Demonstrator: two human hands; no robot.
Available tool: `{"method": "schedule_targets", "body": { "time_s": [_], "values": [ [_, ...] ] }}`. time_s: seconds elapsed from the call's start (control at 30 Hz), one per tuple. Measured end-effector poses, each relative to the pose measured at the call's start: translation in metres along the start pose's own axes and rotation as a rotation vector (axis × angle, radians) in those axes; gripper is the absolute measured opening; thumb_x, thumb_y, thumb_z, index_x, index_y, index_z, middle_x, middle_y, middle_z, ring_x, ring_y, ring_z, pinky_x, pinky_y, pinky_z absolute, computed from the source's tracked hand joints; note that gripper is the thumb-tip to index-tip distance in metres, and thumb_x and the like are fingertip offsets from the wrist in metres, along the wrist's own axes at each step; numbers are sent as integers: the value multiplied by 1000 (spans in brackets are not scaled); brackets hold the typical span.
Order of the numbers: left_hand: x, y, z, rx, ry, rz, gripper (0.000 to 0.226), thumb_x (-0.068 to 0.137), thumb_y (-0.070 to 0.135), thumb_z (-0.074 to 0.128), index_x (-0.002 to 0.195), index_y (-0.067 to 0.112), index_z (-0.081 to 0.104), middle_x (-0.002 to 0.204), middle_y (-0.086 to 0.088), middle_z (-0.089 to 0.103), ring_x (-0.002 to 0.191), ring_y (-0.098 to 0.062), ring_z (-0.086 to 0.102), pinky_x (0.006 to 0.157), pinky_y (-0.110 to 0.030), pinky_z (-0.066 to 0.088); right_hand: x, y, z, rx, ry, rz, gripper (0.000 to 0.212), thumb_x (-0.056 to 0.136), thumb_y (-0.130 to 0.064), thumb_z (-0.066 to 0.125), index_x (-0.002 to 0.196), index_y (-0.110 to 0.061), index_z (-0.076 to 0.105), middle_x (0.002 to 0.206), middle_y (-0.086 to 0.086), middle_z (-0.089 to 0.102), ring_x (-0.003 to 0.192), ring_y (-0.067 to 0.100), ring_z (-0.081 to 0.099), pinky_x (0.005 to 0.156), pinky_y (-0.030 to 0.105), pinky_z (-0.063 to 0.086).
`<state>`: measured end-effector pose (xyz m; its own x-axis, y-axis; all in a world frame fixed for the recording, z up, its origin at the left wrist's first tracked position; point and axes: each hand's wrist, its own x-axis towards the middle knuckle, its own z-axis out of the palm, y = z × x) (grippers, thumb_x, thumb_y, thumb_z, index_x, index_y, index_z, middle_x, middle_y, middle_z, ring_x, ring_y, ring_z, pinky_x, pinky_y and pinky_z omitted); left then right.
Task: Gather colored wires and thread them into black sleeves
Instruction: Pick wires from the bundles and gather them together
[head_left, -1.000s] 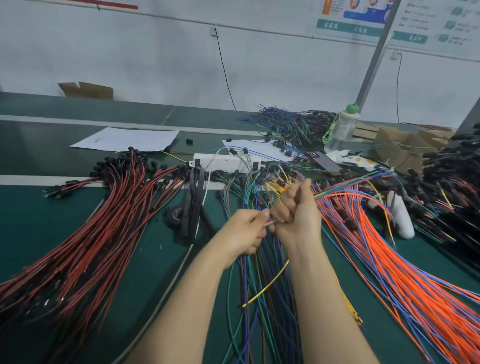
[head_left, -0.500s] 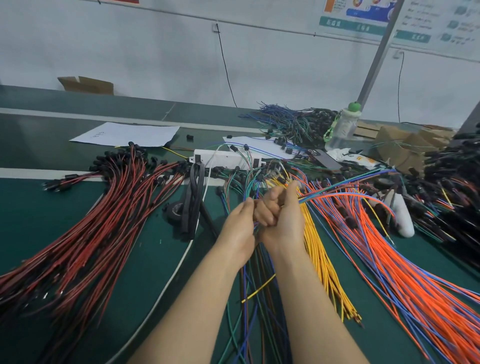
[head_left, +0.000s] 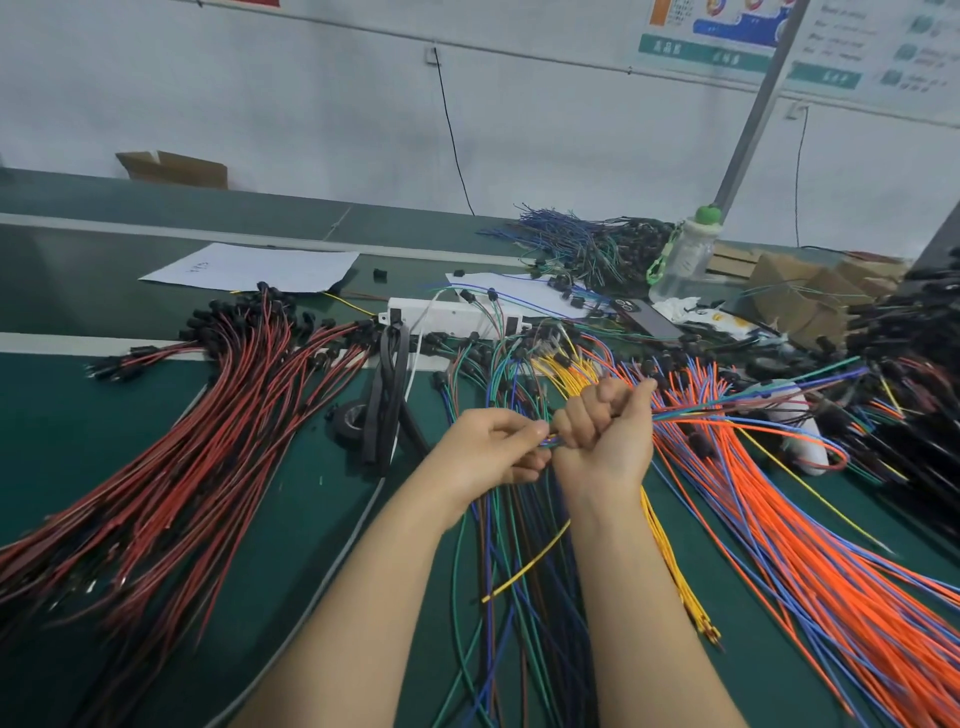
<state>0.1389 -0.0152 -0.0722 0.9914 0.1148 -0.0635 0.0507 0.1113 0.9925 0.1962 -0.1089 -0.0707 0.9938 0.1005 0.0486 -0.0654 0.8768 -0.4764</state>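
My right hand (head_left: 605, 436) is fisted around a thin bundle of colored wires (head_left: 753, 405) that runs out to the right, above the table. My left hand (head_left: 491, 449) pinches the short wire ends sticking out of the left side of that fist. Black sleeves (head_left: 387, 395) lie in a loose strip to the left of my hands, next to a roll of black tape (head_left: 350, 418). Below my hands lie loose green, blue and brown wires (head_left: 511, 571) and a yellow wire bunch (head_left: 675, 571).
A big sheaf of red-and-black wires (head_left: 197, 457) covers the left of the green table (head_left: 67, 431). Orange and blue wires (head_left: 810, 545) fan out at right. A white power strip (head_left: 447, 314), paper sheets (head_left: 249, 267), a bottle (head_left: 683, 254) and cardboard boxes (head_left: 810, 291) stand farther back.
My hands came together half a second ago and now sit slightly apart, the left pinching the wire ends. The bundle in my right fist now points more level to the right.
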Motion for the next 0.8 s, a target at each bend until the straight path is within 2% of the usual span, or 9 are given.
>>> {"method": "schedule_targets", "body": {
  "time_s": [0.2,0.27,0.37,0.5,0.7,0.8],
  "values": [
    [-1,-1,0,-15,2,54,8,88,0,60,82,5,60,71,-10,62,55,-4,60,59,-14,52,1,0,0,31,-4,30,52,102,-48,27,62,-15,34,37,-7,18,36,10,6,31,19,14],
    [0,-1,1,-4,9,94,9,88,-1,60,82,5,60,71,-11,62,54,-3,60,59,-13,51,0,-1,-2,128,7,60,53,102,-46,26,60,-16,34,37,-7,20,40,12,4,30,20,13],
    [0,-1,5,30,27,160,6,89,-2,58,86,2,60,69,-10,61,52,0,59,57,-12,50,1,-1,-6,283,47,86,51,103,-42,26,61,-16,35,37,-7,21,30,8,10,30,19,13],
    [0,-4,9,93,50,235,9,88,-2,59,82,4,58,68,-10,60,52,-1,59,57,-14,52,2,-4,-5,181,87,59,52,103,-43,26,60,-16,34,37,-7,21,28,7,15,31,20,12],
    [-1,-1,2,-60,-9,194,10,87,0,61,81,6,55,61,-3,63,52,-5,60,56,-15,51,-1,-1,-1,257,-5,166,53,103,-37,33,55,-15,41,39,-7,23,28,7,19,31,19,17],
    [0,-2,-1,-94,-36,174,12,87,1,61,82,7,53,58,2,64,52,-5,59,55,-16,51,-2,-2,0,291,-40,224,54,102,-38,34,54,-14,42,38,-6,23,30,7,13,28,19,19]
  ]
}}
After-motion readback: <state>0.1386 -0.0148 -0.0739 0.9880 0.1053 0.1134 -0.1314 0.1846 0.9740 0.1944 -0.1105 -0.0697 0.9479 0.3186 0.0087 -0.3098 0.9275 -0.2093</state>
